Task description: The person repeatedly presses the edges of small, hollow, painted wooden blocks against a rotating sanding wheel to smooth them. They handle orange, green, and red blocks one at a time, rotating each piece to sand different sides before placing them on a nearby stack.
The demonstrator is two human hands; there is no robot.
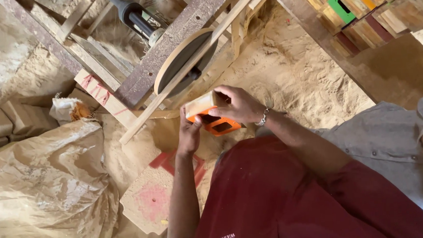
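In a sawdust-heaped workshop, the left hand (pixel 189 134) and right hand (pixel 238 104) clamp an orange-painted wooden block (pixel 210 115), fingers wrapped tight, steadying its edge just beside the sanding disc (pixel 184 60) on the rusty machine frame (pixel 169 44).

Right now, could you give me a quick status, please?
Left hand and right hand both grip block. Sanding disc close ahead. Nothing between.

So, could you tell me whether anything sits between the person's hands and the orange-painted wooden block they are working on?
Nothing visible does. Both hands already touch the wooden block: the left hand grips its lower end and the right hand wraps over its top. The sanding disc is just beyond the block, with no object in the gap.
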